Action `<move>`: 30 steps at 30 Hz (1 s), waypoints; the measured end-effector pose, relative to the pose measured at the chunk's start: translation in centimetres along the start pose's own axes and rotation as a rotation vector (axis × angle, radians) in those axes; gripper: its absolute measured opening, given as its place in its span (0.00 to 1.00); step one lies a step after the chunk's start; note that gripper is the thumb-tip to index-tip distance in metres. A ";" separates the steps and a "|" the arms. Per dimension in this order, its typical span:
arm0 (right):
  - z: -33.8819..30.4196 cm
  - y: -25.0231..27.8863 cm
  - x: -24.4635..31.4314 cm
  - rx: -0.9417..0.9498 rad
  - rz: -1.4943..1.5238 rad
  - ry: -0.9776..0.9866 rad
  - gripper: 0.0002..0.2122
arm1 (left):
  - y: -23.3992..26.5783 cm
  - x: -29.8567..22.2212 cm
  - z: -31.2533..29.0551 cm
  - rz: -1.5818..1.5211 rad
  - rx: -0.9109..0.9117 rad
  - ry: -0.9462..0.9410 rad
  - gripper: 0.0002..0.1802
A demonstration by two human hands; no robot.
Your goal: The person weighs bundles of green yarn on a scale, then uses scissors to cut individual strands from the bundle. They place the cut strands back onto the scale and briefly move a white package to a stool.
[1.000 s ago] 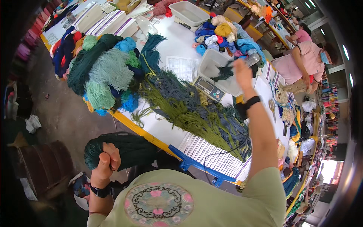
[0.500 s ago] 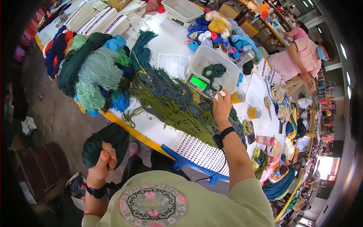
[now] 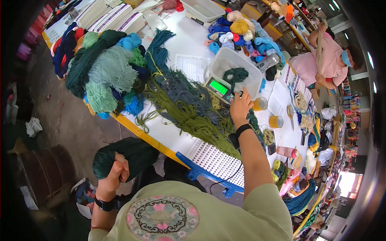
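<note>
My left hand is closed around a thick dark green hank of yarn, held off the table's near edge. At the front of the scale, by its lit green display, my right hand reaches out with its fingers apart. A clear plastic tub sits on the scale and holds a small dark green bundle of yarn. One end of that bundle hangs over the tub's rim close to my right fingertips; whether they touch it I cannot tell.
Olive yarn and grey-blue yarn lie across the table. Heaped green and blue hanks stand at left, coloured balls behind. Two yellow-banded jars and scissors are at right. Across the table a co-worker handles pale strands.
My right hand's fingers have spread and shifted slightly over the scale's corner. The hank in my left hand has swung out to the right. The co-worker has lifted the pale strands.
</note>
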State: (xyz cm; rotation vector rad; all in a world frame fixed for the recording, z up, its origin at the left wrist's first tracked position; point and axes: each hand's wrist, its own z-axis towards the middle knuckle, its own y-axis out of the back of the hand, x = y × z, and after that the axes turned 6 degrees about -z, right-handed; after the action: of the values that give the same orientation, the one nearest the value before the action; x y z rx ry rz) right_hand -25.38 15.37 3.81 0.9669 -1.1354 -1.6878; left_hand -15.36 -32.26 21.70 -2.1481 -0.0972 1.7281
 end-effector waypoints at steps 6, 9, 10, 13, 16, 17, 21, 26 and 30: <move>1.5 5.4 4.5 0.003 0.136 0.025 0.07 | -0.8 -0.3 1.3 -0.030 -0.060 0.024 0.20; 1.2 12.7 11.0 0.231 1.005 0.025 0.11 | -1.8 -1.2 3.2 -0.234 0.029 0.078 0.34; -0.2 15.5 13.7 0.333 1.411 -0.055 0.12 | -2.2 -1.4 4.0 -0.294 0.111 0.043 0.39; -4.3 24.0 18.4 0.769 1.827 0.030 0.11 | -3.0 -2.4 5.4 -0.417 0.257 -0.046 0.50; -6.6 29.1 21.0 0.862 1.760 0.073 0.06 | -2.4 -4.0 5.1 -0.432 0.376 0.009 0.51; -7.3 30.1 21.8 0.784 1.743 0.118 0.05 | -2.1 -4.5 4.8 -0.407 0.418 0.079 0.51; -8.5 32.0 23.6 0.632 1.629 0.081 0.04 | -1.6 -5.7 3.4 -0.381 0.405 0.032 0.45; -10.1 34.2 23.8 0.743 1.866 -0.068 0.05 | -0.1 -7.2 2.0 -0.478 0.409 0.063 0.32; -11.1 35.1 25.2 0.645 1.909 -0.063 0.08 | 0.8 -7.9 1.1 -0.364 0.353 0.058 0.23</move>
State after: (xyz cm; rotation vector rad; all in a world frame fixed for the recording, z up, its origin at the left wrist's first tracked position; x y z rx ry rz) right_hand -15.47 -18.89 30.59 -0.1340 -1.6956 0.2182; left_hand -18.49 -34.99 28.58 -1.7922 -0.1456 1.3599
